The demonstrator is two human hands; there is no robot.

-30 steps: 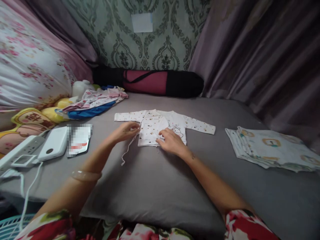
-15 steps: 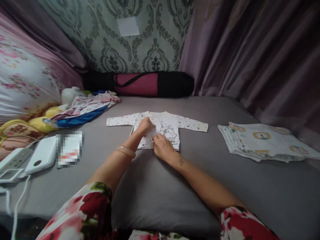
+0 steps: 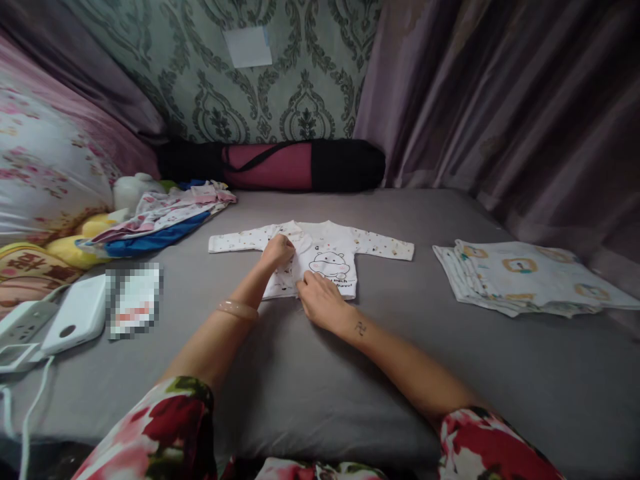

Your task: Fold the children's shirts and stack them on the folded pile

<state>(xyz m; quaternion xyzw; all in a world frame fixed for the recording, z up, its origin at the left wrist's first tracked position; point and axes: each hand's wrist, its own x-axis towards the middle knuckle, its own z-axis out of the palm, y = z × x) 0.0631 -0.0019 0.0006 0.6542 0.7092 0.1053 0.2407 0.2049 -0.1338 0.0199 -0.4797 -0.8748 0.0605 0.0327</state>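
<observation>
flatly spread near the middle of the grey sheet lies a small white shirt, neck to the far side, its sleeves stretched out left and right. a round-cheeked animal drawing shows on the right part of its front. the left hand, above a pale bangle, is over the shirt's left front, fingers bunched together; i cannot tell whether cloth is pinched between them. the right hand rests at the near hem, close to the middle, fingers curled downward; its grip is hidden too. well apart on the right sits a stack of folded printed cloth. on the left are a white device and rumpled clothes; a black-and-red long bag lies along the far edge.
</observation>
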